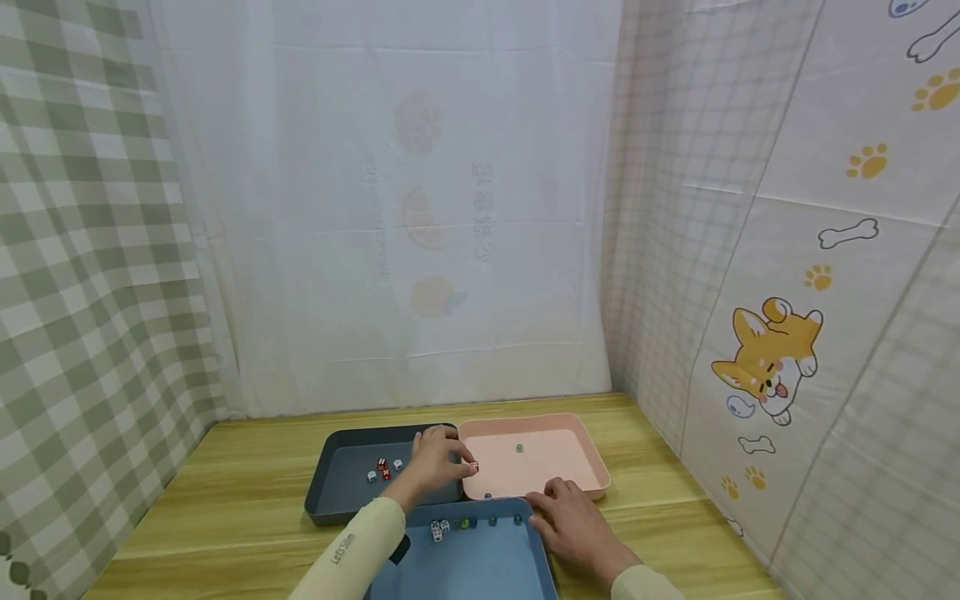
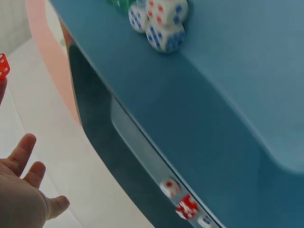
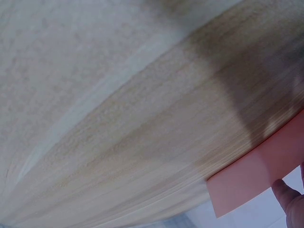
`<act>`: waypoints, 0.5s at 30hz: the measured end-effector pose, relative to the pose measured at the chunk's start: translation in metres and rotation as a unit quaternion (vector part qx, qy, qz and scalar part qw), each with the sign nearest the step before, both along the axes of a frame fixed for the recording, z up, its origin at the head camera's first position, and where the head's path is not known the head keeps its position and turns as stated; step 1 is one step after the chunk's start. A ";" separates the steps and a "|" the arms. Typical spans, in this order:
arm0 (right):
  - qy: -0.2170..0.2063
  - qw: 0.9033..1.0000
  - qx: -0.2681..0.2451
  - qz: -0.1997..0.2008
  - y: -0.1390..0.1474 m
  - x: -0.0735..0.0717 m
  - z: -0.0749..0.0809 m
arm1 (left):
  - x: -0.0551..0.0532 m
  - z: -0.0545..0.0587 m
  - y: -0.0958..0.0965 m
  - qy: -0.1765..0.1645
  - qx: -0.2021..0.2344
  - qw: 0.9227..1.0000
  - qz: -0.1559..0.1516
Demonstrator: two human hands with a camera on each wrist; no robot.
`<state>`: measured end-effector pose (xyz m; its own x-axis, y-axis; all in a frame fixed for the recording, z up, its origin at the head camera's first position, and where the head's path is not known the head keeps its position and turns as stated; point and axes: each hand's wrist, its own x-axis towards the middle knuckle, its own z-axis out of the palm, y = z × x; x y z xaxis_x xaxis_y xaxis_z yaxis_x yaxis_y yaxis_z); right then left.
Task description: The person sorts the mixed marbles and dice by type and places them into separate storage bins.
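Observation:
My left hand (image 1: 433, 460) pinches a red die (image 1: 474, 467) between thumb and fingertip, over the boundary between the dark grey tray (image 1: 322, 492) and the pink tray (image 1: 555, 454). In the left wrist view the red die (image 2: 4, 66) shows at the left edge, with the other fingers spread. My right hand (image 1: 572, 523) rests by the near edge of the pink tray, its fingers extended and touching the rim near the blue tray's (image 1: 480, 567) corner. Several red and white dice (image 1: 384, 471) lie in the dark tray. White dice (image 1: 438, 530) and several marbles (image 1: 492, 521) lie along the blue tray's far side.
Inside the pink tray are a green marble (image 1: 519, 448) and a darker one (image 1: 487, 496) near its front edge. The three trays stand close together on a wood-grain table (image 1: 225, 500). A white curtain (image 1: 315, 250) hangs behind, with patterned cloth on both sides.

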<state>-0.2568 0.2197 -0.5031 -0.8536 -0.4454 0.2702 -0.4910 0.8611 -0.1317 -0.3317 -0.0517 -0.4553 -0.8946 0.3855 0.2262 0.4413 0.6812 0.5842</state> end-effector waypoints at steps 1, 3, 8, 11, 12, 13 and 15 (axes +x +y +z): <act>-0.001 1.000 0.000 0.001 0.000 0.000 0.000 | -0.002 0.000 -0.003 -0.005 0.005 1.000 0.009; -0.005 1.000 0.000 0.004 0.000 0.001 0.002 | -0.005 0.000 -0.011 -0.008 0.013 1.000 0.025; -0.010 1.000 -0.004 0.010 -0.001 0.002 0.003 | -0.014 -0.004 -0.034 -0.017 0.029 0.997 0.072; -0.010 1.000 -0.005 0.009 -0.001 0.002 0.003 | -0.018 -0.005 -0.049 -0.020 0.030 0.994 0.099; -0.009 1.000 -0.005 0.009 -0.001 0.002 0.003 | -0.019 -0.005 -0.055 -0.019 0.028 0.994 0.106; -0.008 1.000 -0.004 0.008 -0.001 0.002 0.003 | -0.019 -0.004 -0.060 -0.021 0.026 0.993 0.114; -0.007 1.000 -0.004 0.008 0.000 0.001 0.002 | -0.020 -0.004 -0.072 -0.021 0.017 0.991 0.129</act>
<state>-0.2554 0.2193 -0.5006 -0.8499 -0.4574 0.2616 -0.5031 0.8521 -0.1445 -0.3518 -0.1240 -0.4589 -0.9715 0.1347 0.1948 0.2286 0.7481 0.6229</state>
